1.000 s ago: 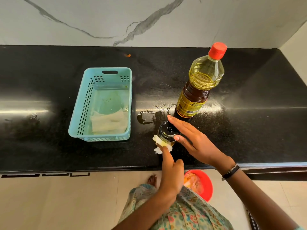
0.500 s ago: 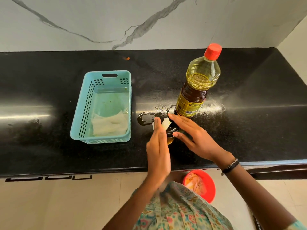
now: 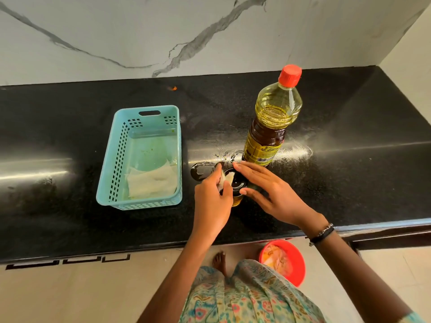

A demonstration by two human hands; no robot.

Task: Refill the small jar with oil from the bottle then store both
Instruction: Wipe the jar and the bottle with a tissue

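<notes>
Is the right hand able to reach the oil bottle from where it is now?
Probably yes. The right hand rests on the small jar, and the oil bottle stands upright just behind its fingertips, with nothing between them.

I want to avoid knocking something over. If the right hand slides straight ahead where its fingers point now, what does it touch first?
The right hand already rests against the small jar; its fingers point up-left. Beyond that, probably the oil puddle, though depth is unclear.

Both hands meet low over one spot.
Left hand pinches closed, knuckles up; right hand lies flat, fingers extended leftward.
</notes>
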